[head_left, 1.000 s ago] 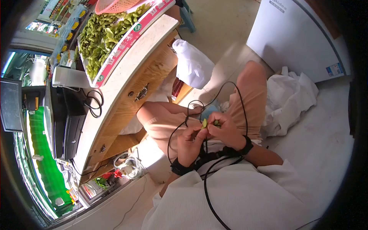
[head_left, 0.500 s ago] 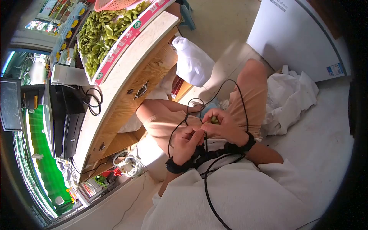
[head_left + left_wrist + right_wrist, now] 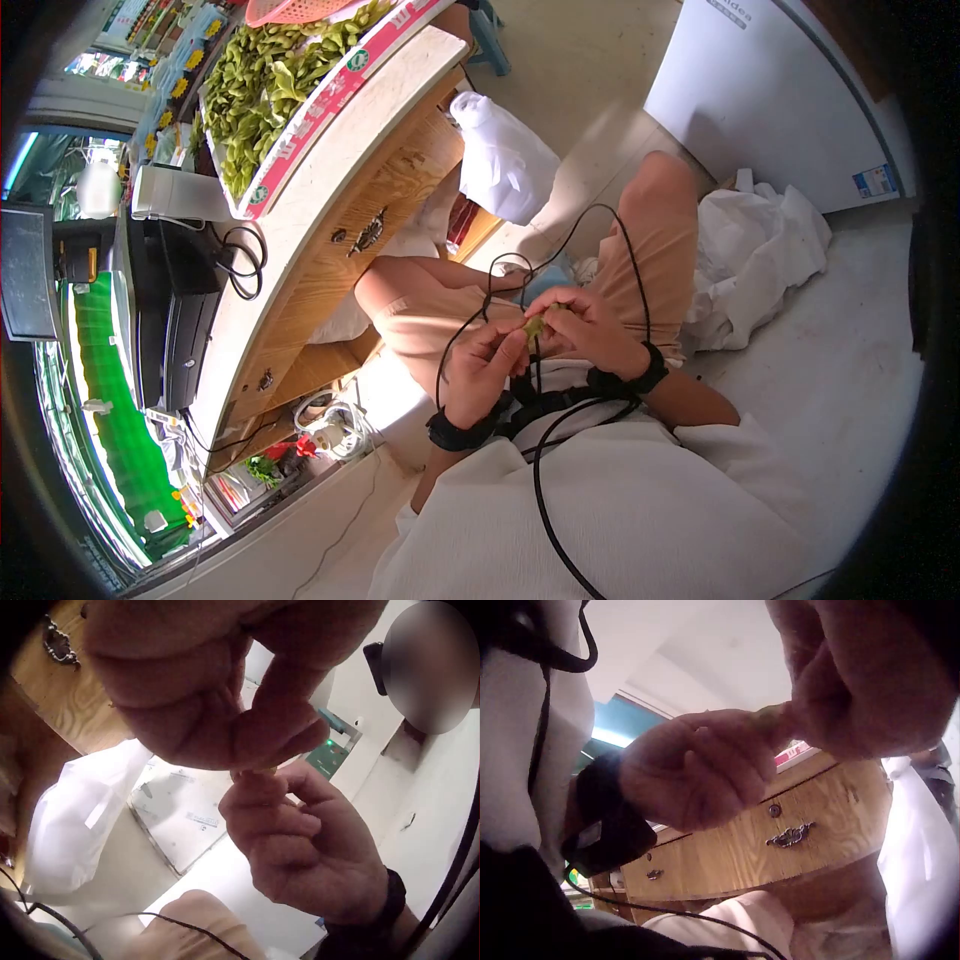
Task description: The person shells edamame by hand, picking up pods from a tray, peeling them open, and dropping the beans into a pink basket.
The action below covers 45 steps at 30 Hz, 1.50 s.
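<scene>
A green soybean pod [image 3: 534,327] sits between the fingertips of both hands, above the person's lap. The left hand [image 3: 482,375] pinches its near end with thumb and fingers. From the other side, the right hand [image 3: 597,337] grips it, and a bit more green shows in its curled fingers. In the right wrist view a small part of the pod [image 3: 768,715] shows where the two hands meet. The left wrist view has the fingers hiding nearly all of it. Many similar pods [image 3: 265,95] lie heaped in a red-and-white box [image 3: 325,100] on the counter.
A pink basket [image 3: 290,12] stands at the heap's far end. A white plastic bag [image 3: 505,160] hangs by the wooden drawers [image 3: 395,200]. Black cables [image 3: 643,270] loop around the hands. A white sack [image 3: 755,265] lies beside the right leg, near a white Midea appliance [image 3: 780,95].
A second ago a bright green pod stood up between the fingertips. Half a second ago green showed mainly within the right hand; now a pod spans the fingertips of both hands.
</scene>
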Each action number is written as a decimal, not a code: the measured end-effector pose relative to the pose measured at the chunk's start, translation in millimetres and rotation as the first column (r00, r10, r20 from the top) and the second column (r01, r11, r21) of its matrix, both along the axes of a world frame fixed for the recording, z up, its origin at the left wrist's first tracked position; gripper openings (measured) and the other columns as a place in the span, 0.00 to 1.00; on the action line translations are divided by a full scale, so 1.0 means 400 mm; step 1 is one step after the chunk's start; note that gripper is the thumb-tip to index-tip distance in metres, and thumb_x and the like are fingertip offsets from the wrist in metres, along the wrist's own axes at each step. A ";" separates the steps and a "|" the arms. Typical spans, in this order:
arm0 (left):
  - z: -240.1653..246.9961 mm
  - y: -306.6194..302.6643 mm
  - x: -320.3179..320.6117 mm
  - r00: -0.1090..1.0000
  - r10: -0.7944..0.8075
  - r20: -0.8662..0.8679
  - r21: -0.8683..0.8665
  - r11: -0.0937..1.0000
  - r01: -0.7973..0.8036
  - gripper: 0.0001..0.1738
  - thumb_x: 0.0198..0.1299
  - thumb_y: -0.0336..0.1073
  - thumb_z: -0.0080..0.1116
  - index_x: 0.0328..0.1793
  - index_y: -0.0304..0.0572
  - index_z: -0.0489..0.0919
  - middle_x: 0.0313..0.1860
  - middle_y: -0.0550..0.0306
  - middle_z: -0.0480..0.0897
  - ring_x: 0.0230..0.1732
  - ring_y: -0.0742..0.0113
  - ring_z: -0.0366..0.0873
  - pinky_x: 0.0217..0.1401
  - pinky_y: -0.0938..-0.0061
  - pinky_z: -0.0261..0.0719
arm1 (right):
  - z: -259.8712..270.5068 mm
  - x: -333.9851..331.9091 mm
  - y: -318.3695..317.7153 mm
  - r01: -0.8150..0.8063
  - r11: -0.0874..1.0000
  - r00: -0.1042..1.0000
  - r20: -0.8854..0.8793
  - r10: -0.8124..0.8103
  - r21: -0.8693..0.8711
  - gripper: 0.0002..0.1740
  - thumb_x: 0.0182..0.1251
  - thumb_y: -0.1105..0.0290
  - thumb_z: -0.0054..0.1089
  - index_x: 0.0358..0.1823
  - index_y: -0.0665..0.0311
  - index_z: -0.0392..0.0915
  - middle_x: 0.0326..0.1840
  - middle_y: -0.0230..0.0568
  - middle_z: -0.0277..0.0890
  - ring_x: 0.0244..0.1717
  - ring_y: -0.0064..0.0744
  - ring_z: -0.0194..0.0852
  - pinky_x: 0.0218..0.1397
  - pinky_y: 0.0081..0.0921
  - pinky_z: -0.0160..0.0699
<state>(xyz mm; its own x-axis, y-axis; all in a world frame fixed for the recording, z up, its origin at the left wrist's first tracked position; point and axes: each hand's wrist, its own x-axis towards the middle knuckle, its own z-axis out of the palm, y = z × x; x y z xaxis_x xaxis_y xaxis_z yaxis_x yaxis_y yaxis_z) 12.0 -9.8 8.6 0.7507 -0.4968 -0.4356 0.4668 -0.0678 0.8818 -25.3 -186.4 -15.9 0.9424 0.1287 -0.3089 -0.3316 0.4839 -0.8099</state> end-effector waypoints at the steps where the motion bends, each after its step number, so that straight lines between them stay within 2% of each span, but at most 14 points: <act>1: 0.000 -0.002 0.000 0.999 0.030 0.016 -0.009 1.000 -0.030 0.09 0.67 0.31 0.51 0.49 0.35 0.73 0.28 0.62 0.77 0.26 0.79 0.72 0.29 0.86 0.69 | -0.001 0.000 0.000 -0.001 1.000 1.000 0.001 0.001 0.000 0.07 0.66 0.71 0.51 0.41 0.67 0.75 0.31 0.25 0.69 0.30 0.12 0.62 0.32 0.12 0.63; 3: -0.001 -0.004 0.000 0.996 0.079 0.034 -0.038 0.996 -0.077 0.08 0.66 0.30 0.51 0.48 0.36 0.71 0.29 0.61 0.77 0.27 0.78 0.73 0.30 0.86 0.70 | -0.004 0.000 0.000 0.099 0.993 0.995 0.026 -0.098 -0.058 0.08 0.67 0.69 0.53 0.41 0.66 0.75 0.31 0.25 0.69 0.30 0.10 0.62 0.30 0.11 0.62; 7: -0.014 0.005 0.001 0.984 0.111 0.143 -0.023 0.994 -0.109 0.06 0.66 0.28 0.51 0.45 0.37 0.67 0.33 0.57 0.79 0.29 0.76 0.76 0.33 0.83 0.76 | 0.017 0.005 -0.004 0.039 0.992 0.999 0.021 -0.037 -0.120 0.07 0.67 0.68 0.55 0.41 0.63 0.73 0.25 0.22 0.65 0.22 0.08 0.57 0.22 0.08 0.54; 9: -0.008 -0.003 -0.005 0.980 0.102 0.171 0.021 0.994 -0.107 0.06 0.66 0.28 0.51 0.45 0.37 0.67 0.33 0.57 0.79 0.29 0.75 0.77 0.33 0.83 0.76 | 0.025 0.003 -0.004 -0.120 0.992 0.986 -0.115 0.123 0.029 0.08 0.65 0.67 0.60 0.39 0.62 0.72 0.25 0.22 0.66 0.23 0.08 0.59 0.23 0.08 0.56; 16: -0.018 0.004 -0.014 0.994 -0.001 0.110 -0.066 0.998 0.008 0.05 0.68 0.29 0.48 0.46 0.34 0.69 0.35 0.54 0.79 0.33 0.71 0.80 0.36 0.80 0.79 | -0.002 0.001 0.027 -0.096 0.995 0.994 0.057 0.096 -0.002 0.16 0.62 0.59 0.64 0.36 0.64 0.71 0.25 0.25 0.70 0.28 0.14 0.68 0.31 0.12 0.68; 22: -0.019 0.014 -0.012 0.994 -0.049 0.092 -0.052 0.997 0.054 0.09 0.70 0.35 0.45 0.48 0.36 0.67 0.33 0.53 0.79 0.31 0.69 0.79 0.34 0.79 0.78 | 0.003 -0.003 0.021 -0.163 0.985 0.984 0.075 0.159 0.049 0.15 0.63 0.61 0.63 0.35 0.65 0.71 0.26 0.31 0.74 0.28 0.16 0.71 0.32 0.15 0.70; 29: -0.003 0.008 -0.009 0.998 -0.062 -0.008 -0.158 0.986 0.060 0.08 0.69 0.30 0.46 0.49 0.34 0.70 0.32 0.55 0.79 0.32 0.71 0.79 0.36 0.81 0.78 | -0.014 -0.008 0.012 -0.172 0.977 0.978 0.145 0.153 0.129 0.09 0.65 0.68 0.57 0.35 0.65 0.67 0.26 0.32 0.72 0.29 0.19 0.72 0.35 0.19 0.72; 32: 0.007 -0.011 -0.020 0.996 -0.064 0.067 0.028 0.998 0.062 0.07 0.67 0.29 0.49 0.47 0.34 0.72 0.31 0.56 0.80 0.30 0.72 0.79 0.33 0.80 0.77 | -0.042 -0.012 0.019 -0.166 0.984 0.978 0.139 0.155 0.067 0.06 0.64 0.73 0.53 0.36 0.64 0.66 0.28 0.31 0.70 0.30 0.18 0.71 0.35 0.18 0.71; 34: 0.001 -0.022 -0.033 0.847 -0.139 0.514 0.308 0.951 -0.031 0.06 0.61 0.26 0.56 0.44 0.34 0.73 0.28 0.54 0.81 0.27 0.69 0.81 0.28 0.77 0.77 | -0.042 -0.011 0.020 -0.133 0.991 0.983 0.130 0.129 0.024 0.05 0.63 0.74 0.52 0.37 0.64 0.66 0.28 0.31 0.69 0.28 0.17 0.69 0.33 0.16 0.69; 35: 0.003 -0.023 -0.033 0.847 -0.140 0.513 0.308 0.951 -0.030 0.06 0.61 0.26 0.56 0.44 0.34 0.73 0.28 0.54 0.81 0.27 0.69 0.81 0.28 0.77 0.77 | -0.027 -0.009 0.019 -0.119 0.992 0.987 0.117 0.113 0.045 0.05 0.61 0.75 0.51 0.38 0.63 0.66 0.28 0.29 0.68 0.26 0.16 0.65 0.30 0.14 0.65; 37: 0.014 -0.027 -0.033 0.644 -0.257 0.720 0.410 0.907 -0.096 0.10 0.54 0.25 0.61 0.41 0.36 0.74 0.26 0.50 0.81 0.25 0.64 0.81 0.25 0.74 0.77 | -0.017 -0.010 0.020 -0.104 0.992 0.990 0.103 0.097 0.067 0.06 0.59 0.76 0.50 0.38 0.63 0.66 0.27 0.28 0.66 0.23 0.14 0.62 0.26 0.12 0.60; 39: 0.034 -0.036 -0.030 0.633 -0.275 0.724 0.427 0.899 -0.098 0.10 0.53 0.25 0.62 0.41 0.37 0.74 0.26 0.49 0.80 0.25 0.62 0.81 0.25 0.74 0.77 | -0.015 -0.010 0.021 -0.104 0.985 0.993 0.074 0.095 0.135 0.10 0.56 0.78 0.47 0.41 0.62 0.66 0.26 0.26 0.62 0.21 0.12 0.55 0.22 0.11 0.51; 44: 0.035 -0.036 -0.029 0.629 -0.278 0.726 0.431 0.897 -0.101 0.11 0.52 0.25 0.62 0.41 0.38 0.74 0.26 0.50 0.80 0.24 0.61 0.81 0.25 0.73 0.77 | -0.024 -0.013 0.008 -0.142 0.917 0.990 0.060 0.129 0.373 0.11 0.61 0.72 0.50 0.45 0.60 0.65 0.29 0.24 0.62 0.23 0.11 0.56 0.21 0.11 0.53; 45: 0.036 -0.034 -0.030 0.651 -0.290 0.701 0.447 0.891 -0.084 0.11 0.52 0.24 0.62 0.42 0.37 0.74 0.28 0.51 0.80 0.26 0.66 0.79 0.27 0.75 0.76 | -0.024 -0.013 0.007 -0.154 0.897 0.988 0.073 0.136 0.414 0.11 0.63 0.71 0.52 0.45 0.59 0.65 0.29 0.23 0.62 0.22 0.11 0.55 0.20 0.11 0.52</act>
<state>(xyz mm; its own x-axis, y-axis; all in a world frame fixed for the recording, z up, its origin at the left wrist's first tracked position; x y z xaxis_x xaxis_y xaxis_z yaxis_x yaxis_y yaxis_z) 0.0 -23.3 22.9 0.8592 -0.5078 0.0626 -0.3554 -0.5044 0.7870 -30.4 -183.8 -25.6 0.9142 0.3731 -0.1581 -0.3944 0.7295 -0.5588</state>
